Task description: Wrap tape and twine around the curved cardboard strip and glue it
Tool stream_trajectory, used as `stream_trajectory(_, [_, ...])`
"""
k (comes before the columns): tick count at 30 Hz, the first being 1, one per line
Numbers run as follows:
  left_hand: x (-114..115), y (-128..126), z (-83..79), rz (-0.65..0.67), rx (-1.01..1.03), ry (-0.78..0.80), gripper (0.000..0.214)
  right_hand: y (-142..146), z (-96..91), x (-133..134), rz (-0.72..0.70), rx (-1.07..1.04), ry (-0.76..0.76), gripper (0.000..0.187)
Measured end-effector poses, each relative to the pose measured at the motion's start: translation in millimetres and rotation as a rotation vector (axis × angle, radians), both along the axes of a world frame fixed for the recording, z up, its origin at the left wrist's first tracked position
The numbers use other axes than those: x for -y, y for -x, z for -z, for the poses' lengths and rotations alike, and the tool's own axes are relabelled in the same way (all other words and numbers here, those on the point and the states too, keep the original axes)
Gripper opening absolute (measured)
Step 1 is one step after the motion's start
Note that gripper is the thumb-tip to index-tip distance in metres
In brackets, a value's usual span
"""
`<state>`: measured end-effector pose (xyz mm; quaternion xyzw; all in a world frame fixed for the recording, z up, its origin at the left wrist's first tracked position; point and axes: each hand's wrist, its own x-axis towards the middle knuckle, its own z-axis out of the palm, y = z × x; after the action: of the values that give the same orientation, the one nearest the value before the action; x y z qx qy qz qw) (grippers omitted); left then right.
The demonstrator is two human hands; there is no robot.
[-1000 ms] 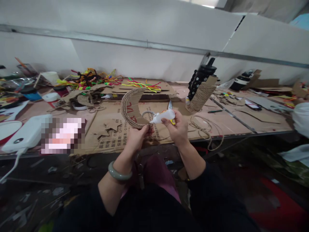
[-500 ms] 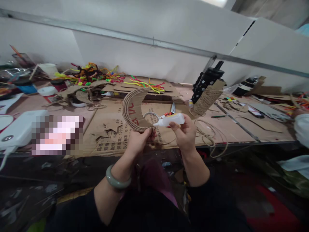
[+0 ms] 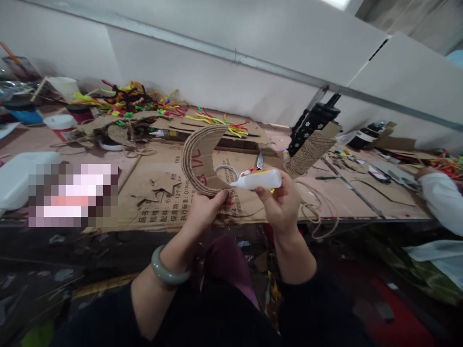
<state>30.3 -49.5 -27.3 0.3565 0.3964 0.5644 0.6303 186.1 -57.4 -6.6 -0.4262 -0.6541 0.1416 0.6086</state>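
Between the thumb and fingers of my left hand (image 3: 210,209) is the lower tip of a cardboard crescent (image 3: 197,161), its outer edge wrapped with rows of brown twine. My right hand (image 3: 284,202) grips a white glue bottle (image 3: 258,180) lying almost level, nozzle pointing left at the crescent's lower end. Whether the nozzle touches the cardboard I cannot tell. Behind the bottle lie scissors (image 3: 259,161) with red-orange handles, and a ring-shaped roll (image 3: 227,172) shows inside the crescent's curve. Loose twine (image 3: 314,212) trails from the spool over the table edge.
A twine spool (image 3: 313,152) leans by a black floral umbrella (image 3: 314,123). Under my hands lies a printed cardboard sheet (image 3: 144,173) with a star cut-out. Colourful pipe cleaners (image 3: 133,99) and paint pots (image 3: 61,126) stand at the back left. Another person's sleeve (image 3: 441,197) is at right.
The camera view has shifted slightly. My hands keep their grips on the crescent and bottle, with the bottle slightly further right. At the right, the other person's arm reaches further into view.
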Motion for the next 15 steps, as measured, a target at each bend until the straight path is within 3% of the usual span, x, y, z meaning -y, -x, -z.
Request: stream_trajectory(15, [-0.3, 0.1, 4.8, 0.016, 0.05, -0.01, 0.022, -0.4, -0.5, -3.1, 0.086, 0.0, -0.031, 0.033])
